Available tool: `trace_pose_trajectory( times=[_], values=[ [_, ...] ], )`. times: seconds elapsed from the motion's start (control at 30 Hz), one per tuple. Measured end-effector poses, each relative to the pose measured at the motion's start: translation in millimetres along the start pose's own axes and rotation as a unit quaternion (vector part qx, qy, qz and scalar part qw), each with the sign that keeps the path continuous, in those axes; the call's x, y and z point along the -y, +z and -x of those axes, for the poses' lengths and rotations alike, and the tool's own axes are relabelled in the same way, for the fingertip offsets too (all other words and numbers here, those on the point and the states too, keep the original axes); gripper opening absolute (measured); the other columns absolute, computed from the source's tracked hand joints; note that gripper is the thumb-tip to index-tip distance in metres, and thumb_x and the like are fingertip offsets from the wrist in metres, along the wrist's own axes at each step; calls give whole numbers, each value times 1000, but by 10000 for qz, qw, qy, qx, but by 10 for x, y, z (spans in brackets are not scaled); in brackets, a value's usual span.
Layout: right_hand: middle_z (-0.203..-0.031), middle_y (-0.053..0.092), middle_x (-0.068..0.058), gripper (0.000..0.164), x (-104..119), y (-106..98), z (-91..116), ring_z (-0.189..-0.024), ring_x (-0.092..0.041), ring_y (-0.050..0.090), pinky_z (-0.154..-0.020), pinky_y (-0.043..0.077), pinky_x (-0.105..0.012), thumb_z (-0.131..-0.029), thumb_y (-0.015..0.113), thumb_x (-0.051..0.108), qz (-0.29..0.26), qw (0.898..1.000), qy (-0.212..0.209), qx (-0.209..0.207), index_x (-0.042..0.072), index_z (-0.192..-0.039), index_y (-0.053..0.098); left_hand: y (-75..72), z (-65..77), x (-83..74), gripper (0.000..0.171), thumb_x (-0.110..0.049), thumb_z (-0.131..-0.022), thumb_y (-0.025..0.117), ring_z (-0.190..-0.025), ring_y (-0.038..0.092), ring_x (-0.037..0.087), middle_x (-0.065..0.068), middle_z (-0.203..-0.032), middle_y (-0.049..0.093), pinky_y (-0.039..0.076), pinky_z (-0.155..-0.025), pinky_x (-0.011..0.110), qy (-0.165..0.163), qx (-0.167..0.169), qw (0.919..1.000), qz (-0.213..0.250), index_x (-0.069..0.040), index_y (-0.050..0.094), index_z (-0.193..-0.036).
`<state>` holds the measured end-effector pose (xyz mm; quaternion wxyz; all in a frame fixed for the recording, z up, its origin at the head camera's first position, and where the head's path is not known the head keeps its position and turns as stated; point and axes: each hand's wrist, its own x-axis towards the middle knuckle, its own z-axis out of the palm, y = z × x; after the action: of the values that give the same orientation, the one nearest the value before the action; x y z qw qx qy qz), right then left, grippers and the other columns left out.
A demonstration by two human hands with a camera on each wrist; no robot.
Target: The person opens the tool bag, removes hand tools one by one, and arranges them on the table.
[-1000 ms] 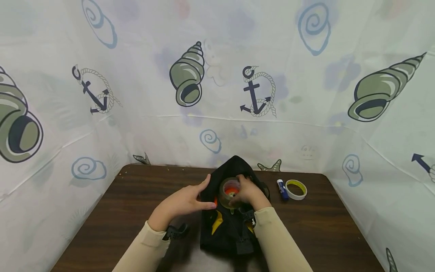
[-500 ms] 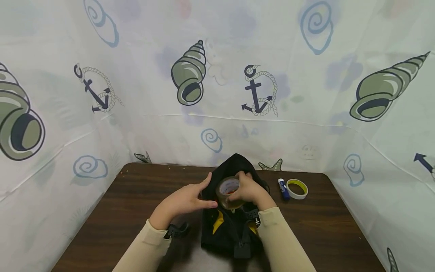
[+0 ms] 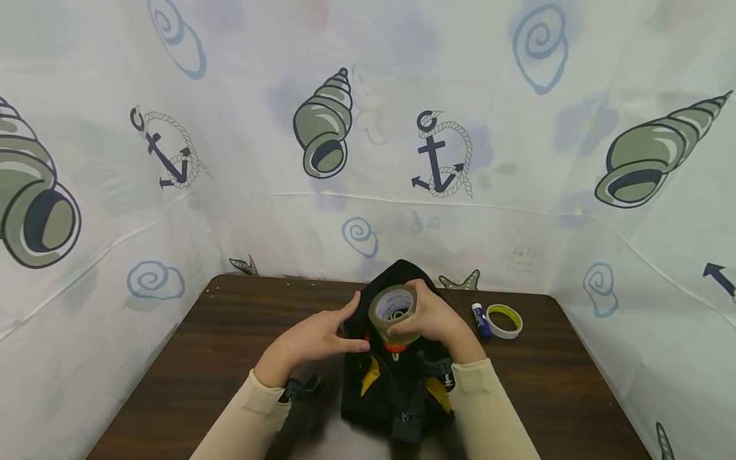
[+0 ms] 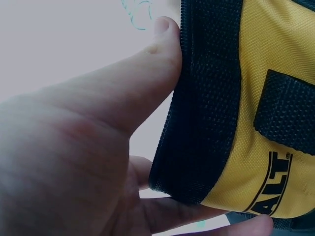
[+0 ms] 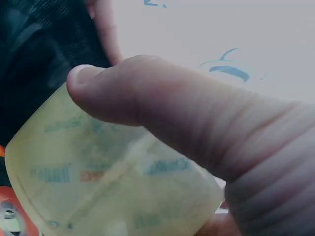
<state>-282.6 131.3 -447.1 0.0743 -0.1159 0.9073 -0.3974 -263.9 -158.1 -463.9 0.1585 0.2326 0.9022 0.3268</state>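
Note:
My right hand (image 3: 434,317) grips a wide roll of clear tan packing tape (image 3: 379,324) over the mouth of a black and yellow tool bag (image 3: 368,406). In the right wrist view the thumb lies across the tape roll (image 5: 118,177), which has faint printed lettering. My left hand (image 3: 307,342) holds the bag's left edge. In the left wrist view its thumb touches the zippered rim (image 4: 197,98), and its other fingers lie along the yellow outer side. An orange item (image 3: 395,348) shows inside the bag below the tape; its kind is unclear.
Right of the bag, a blue glue stick (image 3: 481,321) and a white tape roll with a yellow core (image 3: 504,321) lie on the dark wooden table (image 3: 552,383). Patterned cloth walls (image 3: 391,236) border the table at the back and sides.
My right hand has lifted the packing tape up from inside the bag, tilting it and uncovering the orange item beneath. The left hand has stayed at the bag's edge.

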Motion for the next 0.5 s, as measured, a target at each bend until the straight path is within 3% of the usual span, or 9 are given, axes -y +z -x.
trace_pose_trajectory(
  times=[0.23, 0.5],
  values=[
    [-148, 61, -15, 113, -2, -139, 170, -124, -33, 64, -108, 54, -60, -74, 103, 39, -79, 9980, -628, -81, 13, -165, 42, 4, -5, 6, 114, -71, -93, 75, -105, 74, 11, 4, -129, 76, 54, -113, 57, -6, -23, 10000, -24, -37, 6, -177],
    [-151, 64, -9, 114, 8, -214, 335, -125, -33, 66, -107, 54, -63, -74, 102, 50, 37, 9970, -504, -581, 24, -168, 42, 10, -4, -11, 114, -71, -93, 75, -105, 75, 11, 4, -128, 77, 55, -112, 56, 0, -8, 10000, -56, -34, 7, -177]
  ],
)
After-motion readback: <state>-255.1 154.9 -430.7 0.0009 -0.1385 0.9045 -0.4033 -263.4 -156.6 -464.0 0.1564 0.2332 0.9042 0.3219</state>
